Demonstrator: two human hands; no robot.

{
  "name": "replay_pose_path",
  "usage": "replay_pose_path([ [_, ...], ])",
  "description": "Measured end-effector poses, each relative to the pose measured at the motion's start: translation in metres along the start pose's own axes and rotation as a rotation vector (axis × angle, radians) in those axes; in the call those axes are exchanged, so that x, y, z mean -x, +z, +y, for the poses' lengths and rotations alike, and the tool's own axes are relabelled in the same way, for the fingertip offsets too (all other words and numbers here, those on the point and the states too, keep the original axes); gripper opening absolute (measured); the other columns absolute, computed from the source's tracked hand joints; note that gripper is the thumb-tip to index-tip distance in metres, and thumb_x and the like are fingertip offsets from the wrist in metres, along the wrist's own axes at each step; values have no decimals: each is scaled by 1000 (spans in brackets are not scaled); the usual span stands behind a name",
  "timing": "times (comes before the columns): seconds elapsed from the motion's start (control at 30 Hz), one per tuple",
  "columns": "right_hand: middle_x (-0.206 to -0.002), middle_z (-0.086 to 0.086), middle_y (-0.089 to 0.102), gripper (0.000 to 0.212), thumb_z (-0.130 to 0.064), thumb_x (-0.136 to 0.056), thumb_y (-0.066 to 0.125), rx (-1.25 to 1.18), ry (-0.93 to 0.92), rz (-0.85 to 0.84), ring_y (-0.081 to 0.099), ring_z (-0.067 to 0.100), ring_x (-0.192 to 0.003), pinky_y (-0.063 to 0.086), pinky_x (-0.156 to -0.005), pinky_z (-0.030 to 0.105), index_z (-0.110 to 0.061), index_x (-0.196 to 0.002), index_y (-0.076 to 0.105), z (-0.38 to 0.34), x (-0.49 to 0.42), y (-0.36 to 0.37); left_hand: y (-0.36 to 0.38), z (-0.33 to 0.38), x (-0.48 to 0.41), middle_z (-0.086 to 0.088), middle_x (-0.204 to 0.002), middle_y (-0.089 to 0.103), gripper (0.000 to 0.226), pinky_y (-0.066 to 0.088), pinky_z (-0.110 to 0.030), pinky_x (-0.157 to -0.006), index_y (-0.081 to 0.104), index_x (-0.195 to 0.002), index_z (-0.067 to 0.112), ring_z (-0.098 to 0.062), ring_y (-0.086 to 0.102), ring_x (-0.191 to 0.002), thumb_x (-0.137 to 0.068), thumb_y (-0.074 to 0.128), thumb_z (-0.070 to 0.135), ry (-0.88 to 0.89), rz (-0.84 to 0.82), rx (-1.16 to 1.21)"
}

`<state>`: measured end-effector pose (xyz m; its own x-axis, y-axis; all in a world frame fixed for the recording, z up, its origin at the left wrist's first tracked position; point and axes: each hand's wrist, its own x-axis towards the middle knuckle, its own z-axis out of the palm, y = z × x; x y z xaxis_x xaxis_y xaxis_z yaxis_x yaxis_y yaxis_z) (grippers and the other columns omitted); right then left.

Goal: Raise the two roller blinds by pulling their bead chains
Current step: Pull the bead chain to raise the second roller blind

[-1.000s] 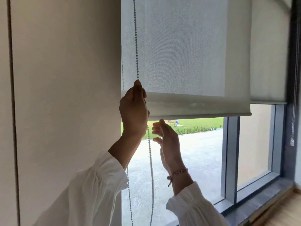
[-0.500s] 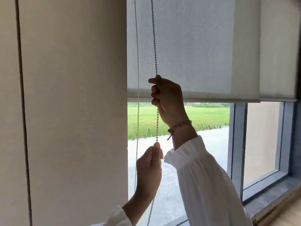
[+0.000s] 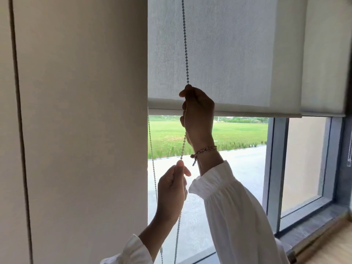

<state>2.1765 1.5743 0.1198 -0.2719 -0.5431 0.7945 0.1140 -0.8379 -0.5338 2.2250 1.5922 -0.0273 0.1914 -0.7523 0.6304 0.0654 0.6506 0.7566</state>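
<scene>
Right hand (image 3: 198, 119) above left hand (image 3: 172, 193), both gripping bead chain (image 3: 185, 54)

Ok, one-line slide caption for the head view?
Both hands, left hand below right hand, grip the bead chain of the half-raised grey fabric roller blind.

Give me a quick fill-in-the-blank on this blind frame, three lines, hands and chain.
1. Both hands grip the same ____ chain.
2. The higher grip belongs to the ____ hand.
3. The wrist wearing the bracelet is the ____ one.
The left hand holds lower.

Missing words: bead; right; right
</scene>
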Motion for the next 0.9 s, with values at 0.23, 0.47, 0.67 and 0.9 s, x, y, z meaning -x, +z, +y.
replay_pose_path([
  [0.23, -38, -14, 45, 34, -22, -91, 49, -8, -25, 27, 34, 9, -42, 28, -51, 27, -30, -60, 60, 3, 4, -6, -1, 8, -17, 3, -61, 57, 39, 41, -20, -54, 63, -78, 21, -12, 52, -56, -92, 33, 42, -43, 162, -33],
  [0.47, -40, -18, 47, 27, -18, -88, 48, 34, -125, 39, 36, 8, -43, 32, -54, 32, -29, -67, 62, 3, 11, -9, -1, 80, -77, 2, -96, 66, 39, 46, -25, -84, 61, -95, 23, -15, 63, -96, -95, 28, 44, 72, 135, 94],
  [0.67, -41, -15, 46, 22, -23, -86, 47, 106, -193, 64, 32, 13, -42, 33, -45, 36, -21, -76, 66, 18, 25, -16, 6, 136, -95, -4, -111, 65, 46, 48, -26, -93, 55, -116, 9, -16, 63, -105, -94, 37, 44, 12, -111, 417],
  [0.9, -40, -17, 46, 23, -26, -85, 47, 95, -170, 49, 30, 8, -40, 30, -49, 30, -15, -80, 67, 22, 27, -22, 14, 165, -122, -7, -101, 68, 29, 56, -26, -79, 55, -108, 6, -20, 68, -91, -94, 44, 30, -62, -278, 469],
])
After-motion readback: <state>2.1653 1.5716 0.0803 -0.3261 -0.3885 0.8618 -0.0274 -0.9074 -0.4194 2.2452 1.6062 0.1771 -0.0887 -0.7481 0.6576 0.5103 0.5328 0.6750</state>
